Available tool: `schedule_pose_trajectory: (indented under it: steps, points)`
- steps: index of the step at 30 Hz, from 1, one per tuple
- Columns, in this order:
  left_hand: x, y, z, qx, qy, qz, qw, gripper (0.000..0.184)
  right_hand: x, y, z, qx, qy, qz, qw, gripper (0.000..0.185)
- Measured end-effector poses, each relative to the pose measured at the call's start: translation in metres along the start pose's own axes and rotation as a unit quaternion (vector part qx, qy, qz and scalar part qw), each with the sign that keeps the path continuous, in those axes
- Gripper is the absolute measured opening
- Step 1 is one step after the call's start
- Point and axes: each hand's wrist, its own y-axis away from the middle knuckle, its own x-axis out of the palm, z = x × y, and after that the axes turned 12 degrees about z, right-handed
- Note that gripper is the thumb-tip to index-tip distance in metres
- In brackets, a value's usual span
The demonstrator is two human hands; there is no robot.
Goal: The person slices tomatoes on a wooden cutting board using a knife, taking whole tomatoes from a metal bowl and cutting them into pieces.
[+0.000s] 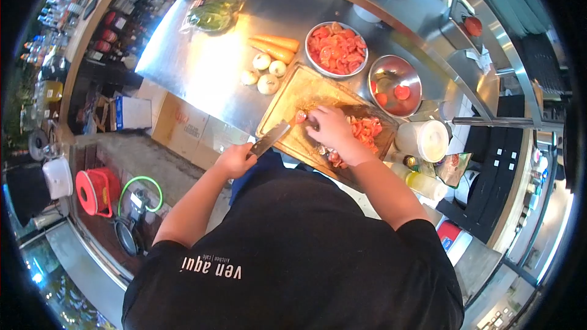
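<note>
My left hand (235,159) grips the handle of a knife (269,139), whose blade reaches over the left edge of a wooden cutting board (287,99). Over the middle of the board, my right hand (332,126) is curled, with its fingertips at a small red tomato piece (300,117). Chopped tomato (365,131) lies to the right of that hand, and more scraps (335,159) are below it, partly hidden by the wrist. Behind the board, a bowl (336,50) is full of cut tomatoes. A metal bowl (395,85) beside it holds a few tomatoes.
Onions (268,84), carrots (274,48) and a bag of green vegetables (211,14) lie on the steel counter (183,55) at the left. A white tub (430,141) and a bottle (426,185) stand right of the board. A steel shelf (391,9) runs along the back.
</note>
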Motion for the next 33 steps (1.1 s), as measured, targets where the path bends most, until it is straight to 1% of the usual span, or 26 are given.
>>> schedule_pose_trajectory:
  steps: [2, 3, 4, 5, 6, 7, 8, 9, 10, 12, 13, 15, 17, 19, 21, 22, 23, 24, 26, 27, 28, 29, 30, 31, 32, 33]
  points:
    - [-0.005, 0.000, 0.007, 0.006, 0.016, -0.007, 1.000, 0.032, 0.017, -0.020, 0.012, -0.096, -0.110, -0.156, 0.977, 0.011]
    - [-0.006, 0.000, 0.009, 0.006, 0.037, -0.015, 0.999, 0.032, 0.019, -0.029, 0.015, -0.091, -0.108, -0.162, 0.977, 0.011]
    - [-0.011, 0.003, 0.007, 0.011, 0.031, -0.014, 0.999, 0.032, 0.017, -0.039, 0.015, -0.075, -0.101, -0.050, 0.991, 0.008]
    - [-0.017, 0.006, 0.004, 0.000, 0.021, -0.020, 1.000, 0.031, 0.016, -0.049, 0.016, -0.055, -0.095, 0.062, 0.992, 0.005]
    - [-0.023, 0.008, 0.002, -0.008, 0.008, -0.024, 1.000, 0.031, 0.020, -0.058, 0.016, -0.044, -0.099, 0.051, 0.993, 0.005]
    - [-0.024, 0.007, 0.003, 0.007, -0.006, -0.013, 1.000, 0.031, 0.022, -0.062, 0.012, -0.050, -0.088, 0.061, 0.993, 0.005]
    - [-0.025, 0.007, 0.004, 0.006, 0.004, -0.029, 1.000, 0.031, 0.023, -0.062, 0.002, -0.051, -0.079, 0.071, 0.993, 0.006]
    - [-0.024, 0.005, 0.005, 0.003, 0.015, -0.045, 0.999, 0.031, 0.015, -0.063, -0.008, -0.030, -0.083, 0.058, 0.994, 0.006]
    - [-0.023, 0.004, 0.006, 0.018, 0.001, -0.035, 0.999, 0.031, 0.004, -0.065, -0.017, -0.031, -0.138, 0.009, 0.990, 0.007]
    - [-0.018, 0.004, 0.011, 0.021, 0.039, -0.069, 0.997, 0.031, -0.023, -0.071, -0.037, -0.028, -0.230, -0.101, 0.968, 0.012]
    - [-0.016, 0.003, 0.013, 0.027, 0.031, -0.064, 0.997, 0.031, -0.042, -0.072, -0.043, -0.022, -0.266, -0.160, 0.950, 0.017]
    - [-0.012, 0.002, 0.016, -0.007, 0.015, -0.055, 0.998, 0.032, -0.079, -0.057, -0.054, -0.054, -0.286, -0.288, 0.912, 0.034]
    - [-0.013, 0.004, 0.004, -0.014, 0.008, -0.050, 0.999, 0.031, -0.108, -0.043, -0.078, 0.043, -0.237, -0.319, 0.917, 0.046]
    - [-0.009, 0.002, 0.008, -0.013, -0.010, -0.050, 0.999, 0.030, -0.123, -0.026, -0.113, 0.206, -0.283, -0.292, 0.890, 0.042]
    - [-0.009, 0.001, 0.006, -0.011, -0.004, -0.045, 0.999, 0.030, -0.116, -0.005, -0.157, 0.319, -0.119, -0.212, 0.916, 0.044]
    - [-0.009, 0.001, 0.004, -0.010, 0.003, -0.038, 0.999, 0.030, -0.092, -0.006, -0.198, 0.323, -0.076, -0.114, 0.936, 0.038]
    - [-0.009, 0.001, 0.001, -0.010, 0.002, -0.041, 0.999, 0.030, -0.073, -0.009, -0.228, 0.323, -0.032, -0.015, 0.946, 0.032]
    - [-0.010, 0.001, -0.002, 0.002, 0.011, -0.040, 0.999, 0.031, -0.069, -0.003, -0.229, 0.321, -0.031, -0.016, 0.947, 0.032]
    - [-0.010, 0.001, -0.009, 0.012, 0.021, -0.042, 0.999, 0.031, -0.054, 0.011, -0.218, 0.331, -0.110, -0.069, 0.935, 0.033]
    - [-0.011, 0.000, -0.012, 0.010, 0.006, -0.040, 0.999, 0.032, -0.058, 0.014, -0.216, 0.327, -0.109, -0.067, 0.936, 0.033]
    - [-0.011, -0.001, -0.013, 0.006, -0.008, -0.038, 0.999, 0.032, -0.067, 0.018, -0.212, 0.323, -0.139, -0.061, 0.934, 0.038]
    - [-0.011, 0.000, -0.012, 0.000, -0.004, -0.039, 0.999, 0.032, -0.073, 0.022, -0.205, 0.318, -0.170, -0.053, 0.931, 0.044]
    - [-0.010, -0.001, -0.012, 0.005, 0.006, -0.039, 0.999, 0.032, -0.074, 0.026, -0.196, 0.313, -0.168, -0.048, 0.933, 0.044]
    - [-0.011, -0.003, -0.012, 0.010, 0.016, -0.040, 0.999, 0.032, -0.074, 0.031, -0.185, 0.204, -0.211, -0.180, 0.939, 0.050]
    - [-0.011, -0.005, -0.011, 0.005, 0.021, -0.042, 0.999, 0.032, -0.074, 0.037, -0.173, 0.089, -0.250, -0.306, 0.914, 0.057]
    - [-0.011, -0.007, -0.011, 0.007, 0.009, -0.039, 0.999, 0.032, -0.078, 0.042, -0.156, 0.085, -0.250, -0.300, 0.917, 0.057]
